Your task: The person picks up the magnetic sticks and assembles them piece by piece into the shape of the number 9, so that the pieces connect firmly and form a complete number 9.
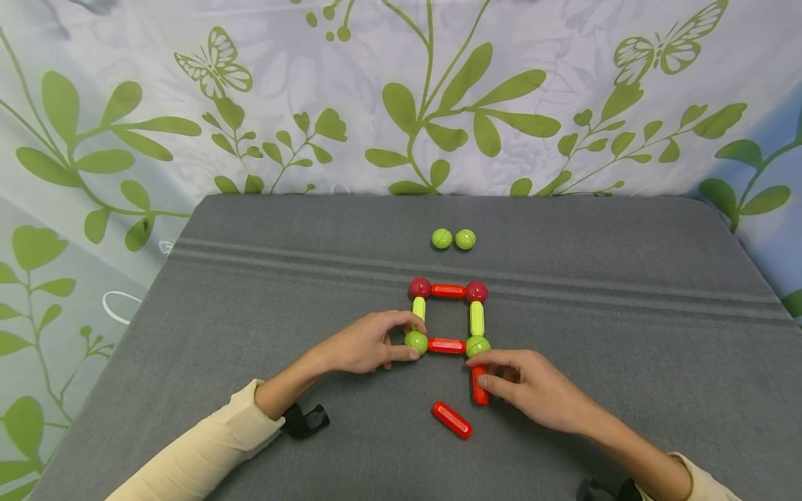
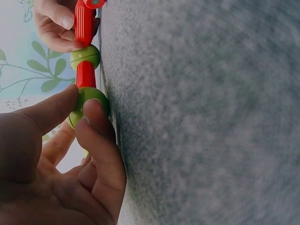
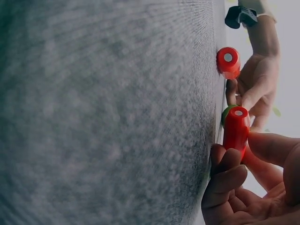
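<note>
A square of magnetic rods and balls lies on the grey table. Its far corners are dark red balls (image 1: 420, 288), its near corners a left green ball (image 1: 415, 342) and a right green ball (image 1: 478, 344). Red rods (image 1: 447, 346) form the far and near sides; yellow-green rods (image 1: 477, 319) form the other two. My left hand (image 1: 366, 342) pinches the left green ball between thumb and fingers. With thumb and fingers, my right hand (image 1: 532, 390) grips another red rod (image 3: 236, 133), which points toward me from the right green ball. Its free end shows a silvery disc.
A loose red rod (image 1: 452, 419) lies on the grey cloth (image 1: 282, 278) nearer me, left of the gripped one. Two green balls (image 1: 441, 239) sit side by side beyond the square. A leaf-patterned curtain (image 1: 351, 83) hangs behind the table's far edge.
</note>
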{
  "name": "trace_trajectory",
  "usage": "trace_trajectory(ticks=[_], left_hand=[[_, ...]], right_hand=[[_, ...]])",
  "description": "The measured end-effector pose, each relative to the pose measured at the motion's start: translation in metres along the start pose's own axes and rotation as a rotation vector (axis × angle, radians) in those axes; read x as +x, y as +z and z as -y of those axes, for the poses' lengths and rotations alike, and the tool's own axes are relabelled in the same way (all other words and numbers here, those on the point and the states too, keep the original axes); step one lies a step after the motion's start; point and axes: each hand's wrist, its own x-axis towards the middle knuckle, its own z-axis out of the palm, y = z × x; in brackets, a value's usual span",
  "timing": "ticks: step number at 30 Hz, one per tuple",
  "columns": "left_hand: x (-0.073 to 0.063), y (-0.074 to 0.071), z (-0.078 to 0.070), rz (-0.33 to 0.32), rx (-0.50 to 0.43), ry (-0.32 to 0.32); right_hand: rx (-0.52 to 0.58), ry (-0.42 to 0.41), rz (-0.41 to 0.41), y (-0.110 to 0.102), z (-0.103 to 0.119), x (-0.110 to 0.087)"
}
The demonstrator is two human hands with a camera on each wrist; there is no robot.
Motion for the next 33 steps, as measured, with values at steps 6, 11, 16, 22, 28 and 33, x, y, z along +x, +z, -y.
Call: trace_trajectory(ticks=[6, 11, 16, 22, 28, 33], left_hand=[[0.000, 0.000, 0.000, 0.006, -0.012, -0.001], [0.000, 0.000, 0.000, 0.012, -0.019, -0.002], [0.000, 0.000, 0.001, 0.015, -0.031, -0.004], [0.001, -0.001, 0.000, 0.015, -0.033, -0.006], [0.000, -0.001, 0.000, 0.014, -0.033, -0.006], [0.001, 0.000, 0.001, 0.014, -0.029, 0.000]], right_hand=[[-0.007, 0.004, 0.002, 0.000, 0.001, -0.001], [-0.015, 0.008, -0.009, 0.000, 0.000, -0.002], [-0.073, -0.011, -0.024, -0.004, 0.004, -0.001], [-0.168, -0.087, -0.119, -0.017, 0.020, 0.009], [-0.169, -0.102, -0.240, -0.030, 0.026, 0.030], [-0.145, -0.064, -0.320, -0.043, 0.013, 0.050]])
